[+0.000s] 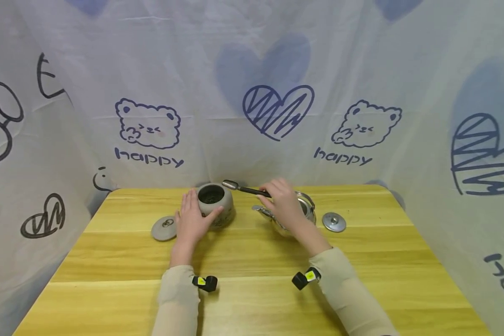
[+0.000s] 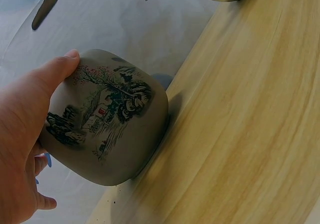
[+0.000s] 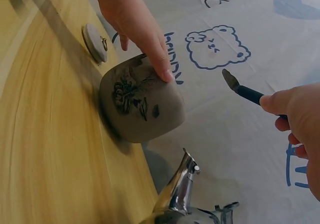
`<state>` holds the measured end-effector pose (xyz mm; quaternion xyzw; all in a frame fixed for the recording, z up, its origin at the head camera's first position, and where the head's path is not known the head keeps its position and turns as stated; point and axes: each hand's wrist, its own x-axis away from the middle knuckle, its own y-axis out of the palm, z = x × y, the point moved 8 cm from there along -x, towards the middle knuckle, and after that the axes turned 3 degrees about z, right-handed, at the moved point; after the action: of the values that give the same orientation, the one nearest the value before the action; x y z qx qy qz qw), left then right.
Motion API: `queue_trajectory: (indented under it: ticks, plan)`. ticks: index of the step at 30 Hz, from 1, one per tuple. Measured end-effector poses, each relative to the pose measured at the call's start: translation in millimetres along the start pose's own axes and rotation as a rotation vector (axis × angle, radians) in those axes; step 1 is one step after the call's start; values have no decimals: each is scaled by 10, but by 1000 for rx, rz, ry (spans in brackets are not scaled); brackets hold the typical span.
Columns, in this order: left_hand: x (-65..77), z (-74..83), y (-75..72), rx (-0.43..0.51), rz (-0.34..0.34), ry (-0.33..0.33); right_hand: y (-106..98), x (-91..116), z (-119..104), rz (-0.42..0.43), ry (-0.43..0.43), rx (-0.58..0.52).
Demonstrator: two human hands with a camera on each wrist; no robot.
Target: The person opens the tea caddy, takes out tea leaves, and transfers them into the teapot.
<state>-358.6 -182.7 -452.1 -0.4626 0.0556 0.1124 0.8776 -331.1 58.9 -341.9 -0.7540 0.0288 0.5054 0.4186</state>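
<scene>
A grey-brown ceramic jar with a painted landscape stands uncovered at the back of the table, dark stuff inside its mouth. My left hand holds it, thumb at the front of the rim and fingers along the left side. Between the thumb and fingers of my right hand is the black handle of a small metal scoop. The scoop's head points left, just right of the jar's mouth and higher than the table. Below that hand sits a shiny metal teapot, lidless and partly hidden by the hand, its spout toward the jar.
The jar's round lid lies left of the jar, partly behind my left hand. A metal lid lies right of the teapot. Behind the wooden table hangs a printed white cloth.
</scene>
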Motion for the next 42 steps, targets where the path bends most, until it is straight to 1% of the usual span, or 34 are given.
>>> queue_trajectory:
  ticks: [4, 10, 14, 19, 23, 30, 34, 37, 42]
  plan:
    - [4, 6, 6, 4, 4, 1, 120, -58, -31, -35, -23, 8]
    - [0, -17, 12, 5, 14, -5, 287, -177, -103, -73, -90, 54]
    - [-3, -15, 0, 6, 19, -5, 410, -265, -118, -125, -100, 76]
    - [-8, -13, -3, -7, 20, -3, 587, -330, -105, -217, -79, 84]
    - [-7, -15, 6, -4, 15, -2, 720, -364, -84, -277, -37, 52]
    - [-12, -33, 17, -4, 21, -2, 902, -391, 0, -385, 131, -48]
    - [-10, -30, 17, 2, 29, 0, 956, -413, 25, -407, 192, -95]
    - [-3, -29, 15, 5, 30, -2, 980, -451, 8, -405, 182, -74]
    - [5, -21, 8, 12, 26, -2, 1016, -502, -56, -399, 123, 5]
